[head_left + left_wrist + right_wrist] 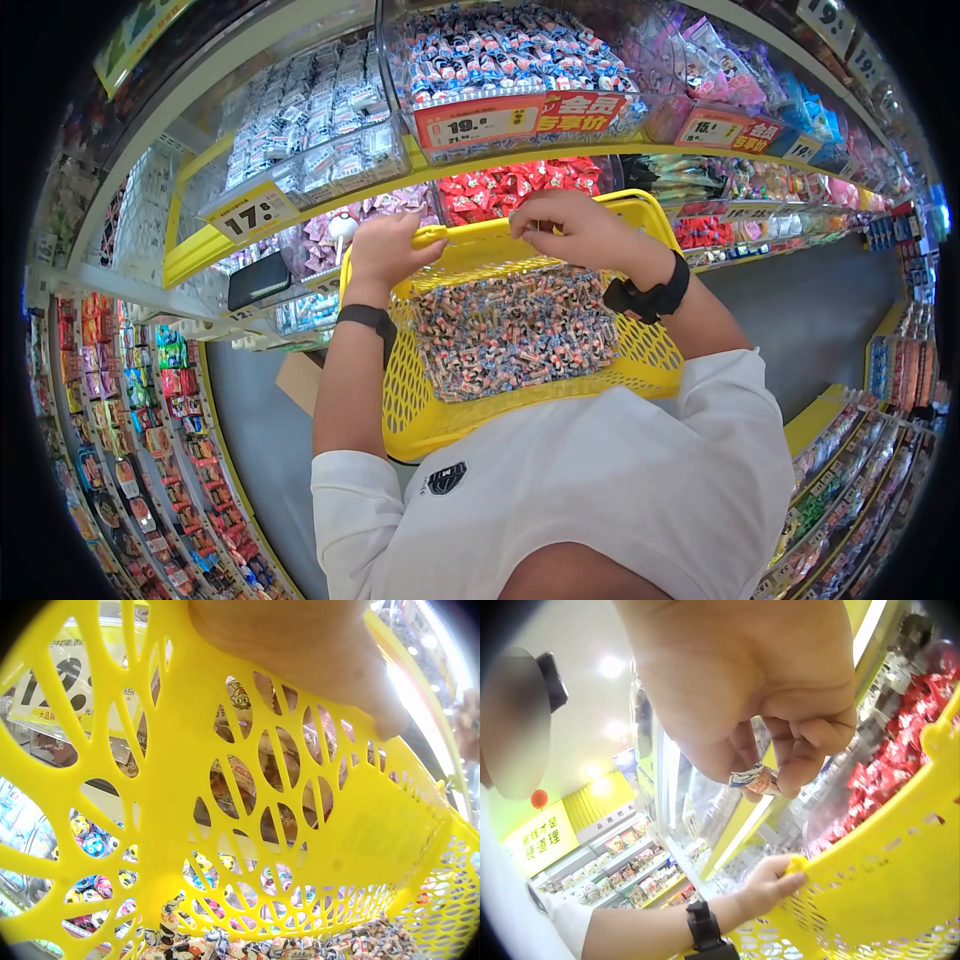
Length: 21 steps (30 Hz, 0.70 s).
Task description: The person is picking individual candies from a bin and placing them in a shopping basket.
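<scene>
My left hand (388, 250) grips the far rim of a yellow plastic basket (415, 430) near its left corner, thumb over the edge. Inside the basket lies a broad layer of small wrapped candies (515, 330). Above the far rim, toward the right, is my right hand (575, 228). In the right wrist view its fingers pinch one small wrapped candy (756, 781) with white, blue and orange on the wrapper. The left wrist view shows the basket's slotted wall (172, 750) close up, with the left hand (300, 645) over its top.
A bin of blue-and-white wrapped candies (520, 55) stands above the basket, behind a red price sign (520, 120). Red-wrapped candies (520, 188) fill a lower bin just beyond the rim. A dark phone (259, 281) lies at left by the shelf. Packed shelves (150, 440) flank the aisle.
</scene>
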Tool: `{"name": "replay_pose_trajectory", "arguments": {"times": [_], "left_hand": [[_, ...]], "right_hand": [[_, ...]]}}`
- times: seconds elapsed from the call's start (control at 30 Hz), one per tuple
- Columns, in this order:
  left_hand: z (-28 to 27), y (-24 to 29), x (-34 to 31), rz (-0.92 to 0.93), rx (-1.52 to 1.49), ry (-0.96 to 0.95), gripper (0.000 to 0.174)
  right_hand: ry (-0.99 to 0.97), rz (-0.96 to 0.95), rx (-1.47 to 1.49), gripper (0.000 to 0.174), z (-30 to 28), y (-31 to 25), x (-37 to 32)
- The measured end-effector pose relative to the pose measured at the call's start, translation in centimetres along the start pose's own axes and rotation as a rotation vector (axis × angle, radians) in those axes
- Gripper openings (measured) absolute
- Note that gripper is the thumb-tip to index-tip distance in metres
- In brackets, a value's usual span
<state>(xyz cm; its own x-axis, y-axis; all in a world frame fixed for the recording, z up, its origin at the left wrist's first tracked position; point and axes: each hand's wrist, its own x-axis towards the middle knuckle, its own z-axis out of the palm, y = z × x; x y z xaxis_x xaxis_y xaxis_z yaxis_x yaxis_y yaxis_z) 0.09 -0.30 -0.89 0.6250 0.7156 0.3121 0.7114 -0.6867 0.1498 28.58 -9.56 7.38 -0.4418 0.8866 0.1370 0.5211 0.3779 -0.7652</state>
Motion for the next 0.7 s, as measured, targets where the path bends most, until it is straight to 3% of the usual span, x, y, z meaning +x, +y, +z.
{"name": "replay_pose_trajectory", "arguments": {"times": [0.17, 0.3, 0.43, 0.47, 0.6, 0.7], "left_hand": [[0.0, 0.0, 0.0, -0.002, -0.010, 0.006, 0.044], [0.1, -0.1, 0.0, 0.006, -0.019, 0.022, 0.043], [0.0, -0.1, 0.0, 0.000, -0.017, 0.012, 0.043], [0.0, 0.0, 0.0, -0.002, -0.021, 0.009, 0.043], [0.0, -0.1, 0.0, -0.006, -0.032, 0.004, 0.043], [-0.1, -0.1, 0.0, -0.004, -0.028, 0.005, 0.044]], "right_hand": [[0.115, -0.054, 0.081, 0.012, -4.4, -4.1, 0.5], [0.191, -0.095, 0.384, 0.012, -6.8, -4.7, 1.4], [0.334, -0.181, 0.227, 0.014, -9.6, -5.4, 3.3], [0.459, -0.260, 0.153, 0.010, -9.8, -5.5, 4.2], [0.400, 0.002, -0.061, 0.015, -13.8, -4.4, 6.3], [0.440, -0.016, 0.060, 0.013, -14.6, -3.9, 8.8]]}}
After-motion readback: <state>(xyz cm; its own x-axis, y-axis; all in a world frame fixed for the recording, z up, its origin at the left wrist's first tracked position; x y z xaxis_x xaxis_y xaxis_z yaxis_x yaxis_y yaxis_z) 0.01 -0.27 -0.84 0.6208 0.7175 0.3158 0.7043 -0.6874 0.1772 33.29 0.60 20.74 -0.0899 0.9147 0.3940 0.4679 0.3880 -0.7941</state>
